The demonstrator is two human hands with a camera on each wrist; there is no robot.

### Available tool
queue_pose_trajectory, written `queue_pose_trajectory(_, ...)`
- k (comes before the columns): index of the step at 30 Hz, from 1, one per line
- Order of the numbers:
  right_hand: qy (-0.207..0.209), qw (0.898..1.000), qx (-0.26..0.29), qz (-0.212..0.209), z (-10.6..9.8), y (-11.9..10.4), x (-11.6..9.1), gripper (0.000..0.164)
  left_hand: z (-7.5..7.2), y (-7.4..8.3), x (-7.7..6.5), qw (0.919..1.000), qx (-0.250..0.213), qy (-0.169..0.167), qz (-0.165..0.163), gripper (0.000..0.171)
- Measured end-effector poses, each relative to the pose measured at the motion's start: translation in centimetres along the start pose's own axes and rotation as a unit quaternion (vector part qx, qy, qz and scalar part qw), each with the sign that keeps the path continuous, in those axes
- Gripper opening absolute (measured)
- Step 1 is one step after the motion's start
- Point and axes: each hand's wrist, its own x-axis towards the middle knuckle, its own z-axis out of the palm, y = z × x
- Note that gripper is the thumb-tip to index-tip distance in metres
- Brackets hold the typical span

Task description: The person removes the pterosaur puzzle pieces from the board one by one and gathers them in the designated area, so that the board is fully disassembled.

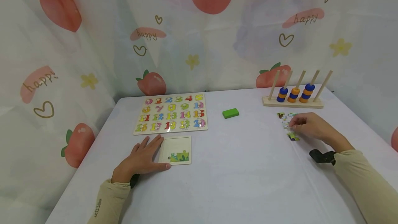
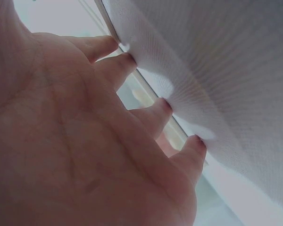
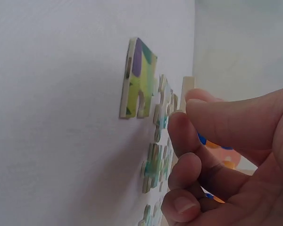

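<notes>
My left hand (image 1: 141, 159) rests spread at the left side of a small square puzzle tray (image 1: 169, 144), the thumb at its near edge and a fingertip at its far left corner. Joined green jigsaw pieces (image 1: 180, 157) lie in the tray's near right part. In the left wrist view, the fingertips of the left hand (image 2: 85, 127) meet the white cloth. My right hand (image 1: 311, 127) is over loose jigsaw pieces (image 1: 293, 136), thumb and index fingertips close together. A yellow-green and purple piece (image 3: 139, 80) lies beside the right hand (image 3: 226, 150); whether the fingertips pinch a piece I cannot tell.
Beyond the tray lies a number board (image 1: 171, 113) with colourful numerals. A green block (image 1: 230, 113) sits mid-table. At the back right stands a wooden peg stand (image 1: 293, 103) with blue and orange beads. A printed curtain (image 1: 214, 44) hangs behind the white-covered table (image 1: 233, 182).
</notes>
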Motion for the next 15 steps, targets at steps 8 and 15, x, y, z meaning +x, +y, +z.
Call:
queue_pose_trajectory(8,0.017,1.0,0.019,-0.005,0.4,-1.1,0.2,0.015,0.0,0.0,0.1,1.0,0.0,0.001,0.0,0.113)
queue_pose_trajectory(15,0.023,0.999,0.029,-0.008,1.2,-2.5,0.5,0.024,0.0,-0.1,0.0,1.0,-0.006,0.0,0.002,0.113)
